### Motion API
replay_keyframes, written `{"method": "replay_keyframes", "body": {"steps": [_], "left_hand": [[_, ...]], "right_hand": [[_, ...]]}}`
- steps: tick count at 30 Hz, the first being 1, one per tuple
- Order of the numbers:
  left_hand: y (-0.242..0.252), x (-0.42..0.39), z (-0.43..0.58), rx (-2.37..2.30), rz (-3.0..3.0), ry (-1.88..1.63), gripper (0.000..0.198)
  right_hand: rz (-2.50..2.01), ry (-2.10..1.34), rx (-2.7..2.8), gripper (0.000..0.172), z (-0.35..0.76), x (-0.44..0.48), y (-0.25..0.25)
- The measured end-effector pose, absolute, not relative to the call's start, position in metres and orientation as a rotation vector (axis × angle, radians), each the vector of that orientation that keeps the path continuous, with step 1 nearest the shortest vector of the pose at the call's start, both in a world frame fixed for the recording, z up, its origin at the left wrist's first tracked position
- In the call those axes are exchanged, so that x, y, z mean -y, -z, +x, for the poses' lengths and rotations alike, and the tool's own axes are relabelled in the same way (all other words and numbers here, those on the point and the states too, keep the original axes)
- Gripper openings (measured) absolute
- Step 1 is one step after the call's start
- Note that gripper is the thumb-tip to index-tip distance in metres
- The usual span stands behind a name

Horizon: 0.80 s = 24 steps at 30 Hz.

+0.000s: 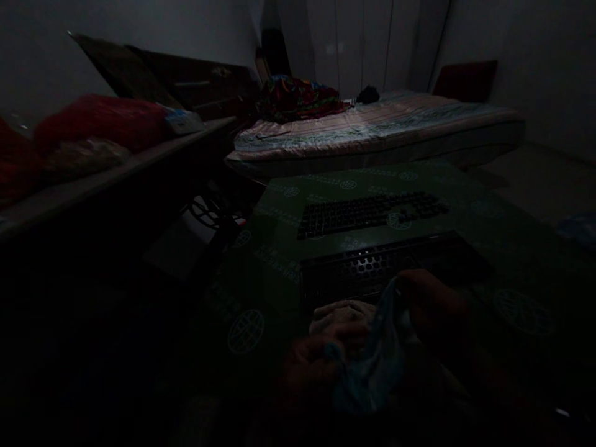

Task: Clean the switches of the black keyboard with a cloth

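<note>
A light blue cloth hangs bunched between my two hands above the near part of a green printed board or table top. My left hand is closed on one side of it, with its fingers curled. My right hand pinches the cloth's upper end. Just behind the cloth lies a pale crumpled cloth. Beyond my hands sits a black keyboard base with a patch of light on its pitted surface. Farther off, black keycaps lie in keyboard order. Deep shadow hides much of both hands.
A bed with a striped sheet stands behind the green surface. To the left runs a ledge carrying a red bag. A fan-like round guard shows below it. The room is very dark.
</note>
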<state>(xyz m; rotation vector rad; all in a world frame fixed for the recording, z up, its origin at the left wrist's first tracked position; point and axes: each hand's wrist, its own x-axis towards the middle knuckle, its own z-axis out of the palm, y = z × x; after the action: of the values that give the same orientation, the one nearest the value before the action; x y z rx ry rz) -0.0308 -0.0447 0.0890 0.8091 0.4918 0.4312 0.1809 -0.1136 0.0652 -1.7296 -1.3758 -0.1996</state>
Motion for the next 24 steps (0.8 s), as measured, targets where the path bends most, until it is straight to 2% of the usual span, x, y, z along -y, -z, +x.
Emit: {"method": "replay_keyframes", "body": {"steps": [6,11,16,24], "left_hand": [[-0.077,0.046,-0.029,-0.376,0.817,-0.359,0.016],[-0.073,0.042,-0.028,-0.331,0.837,-0.375,0.015],[-0.075,0.041,-0.030,-0.482,0.830,-0.377,0.020],[-0.073,0.037,-0.027,-0.657,0.810,-0.278,0.030]], "right_hand": [[-1.610,0.145,1.207,0.017,0.174,0.095,-0.085],[-1.552,0.229,1.234,0.015,0.181,0.084,-0.075],[-1.565,0.313,1.260,0.013,0.191,0.089,-0.068],[-1.401,0.182,1.274,0.013,0.177,0.097,-0.099]]}}
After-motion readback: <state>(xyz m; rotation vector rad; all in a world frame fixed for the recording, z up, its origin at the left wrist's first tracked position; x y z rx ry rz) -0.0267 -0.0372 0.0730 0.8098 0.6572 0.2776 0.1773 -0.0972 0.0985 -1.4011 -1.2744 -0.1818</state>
